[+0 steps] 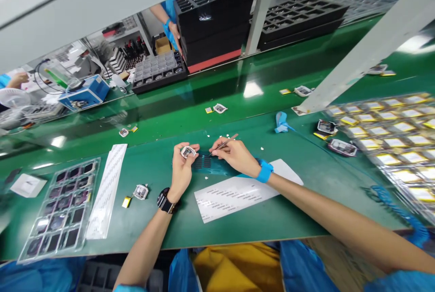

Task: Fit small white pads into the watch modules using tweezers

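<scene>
My left hand is closed around a small white device housing with its open inner side showing. To its right, my right hand pinches a pair of tweezers, tips pointing down and left. Under the tips lies a dark sheet with rows of small black pieces. A white printed backing sheet lies partly beneath my right forearm. Left of my left wrist sits another housing with a yellow-edged battery beside it.
A clear tray of dark screens and a white strip lie left. At right are a tray of batteries, a slanted post and a coiled blue cord. Housings dot the green belt; a co-worker's hand touches stacked black trays.
</scene>
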Tool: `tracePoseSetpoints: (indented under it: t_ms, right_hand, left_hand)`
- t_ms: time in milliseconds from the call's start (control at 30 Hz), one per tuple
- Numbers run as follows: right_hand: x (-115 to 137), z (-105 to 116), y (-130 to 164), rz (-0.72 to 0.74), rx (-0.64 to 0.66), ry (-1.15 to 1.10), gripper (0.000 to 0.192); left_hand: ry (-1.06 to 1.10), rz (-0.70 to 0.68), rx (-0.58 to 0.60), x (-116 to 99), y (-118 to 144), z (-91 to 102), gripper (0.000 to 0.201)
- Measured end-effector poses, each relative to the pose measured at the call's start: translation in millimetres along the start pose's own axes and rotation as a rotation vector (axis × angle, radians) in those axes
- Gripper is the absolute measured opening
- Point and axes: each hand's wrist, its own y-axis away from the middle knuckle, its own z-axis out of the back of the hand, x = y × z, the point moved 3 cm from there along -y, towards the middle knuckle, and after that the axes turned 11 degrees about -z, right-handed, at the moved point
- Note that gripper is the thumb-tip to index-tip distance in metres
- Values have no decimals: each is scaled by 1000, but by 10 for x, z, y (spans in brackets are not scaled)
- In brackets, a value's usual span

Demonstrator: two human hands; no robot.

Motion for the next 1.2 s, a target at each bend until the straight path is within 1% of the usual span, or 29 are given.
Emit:
tracePoseSetpoints:
  t_ms: [100,200,400,533,600,667,767,867,933,1000,1100,1200]
  right_hand:
    - [-44,-34,-40,31,-39,14,5]
    - [-72,-40,-32,43,-55,26,3]
    - [-143,-66,-62,5,-63,36,5]
    - [-169,-61,-157,-25,-14,-26,7]
    - [-175,-31,-192,-38,37,-66,10]
    - [-176,27,-202,-51,81,-103,19]
    - [-139,152,-168,-62,88,-151,32]
    - [-6,247,-66,-48,39,-183,36]
    - [130,262,41,3,-10,-184,33]
    - [270,239,163,95,-60,-134,26]
    - [403,151,322,209,-18,-16,13]
    - [441,106,418,295,17,96,8]
  left_hand:
    - [52,91,-13,99,5,-14,36]
    - [101,167,-51,157,4,-14,36]
    - [128,217,-99,187,-22,-3,34]
    - [124,220,-137,200,-15,-8,33]
    - [122,224,-150,208,-10,-9,32]
    - [125,230,-156,210,-11,-7,31]
    - [145,248,-148,178,-25,-1,30]
    - [184,281,-95,89,-21,-22,29]
    - [234,318,-11,14,14,-67,31]
    - [293,363,92,-53,77,-127,34]
    - [338,424,226,-109,181,-200,39]
    - [322,460,297,-113,239,-225,42]
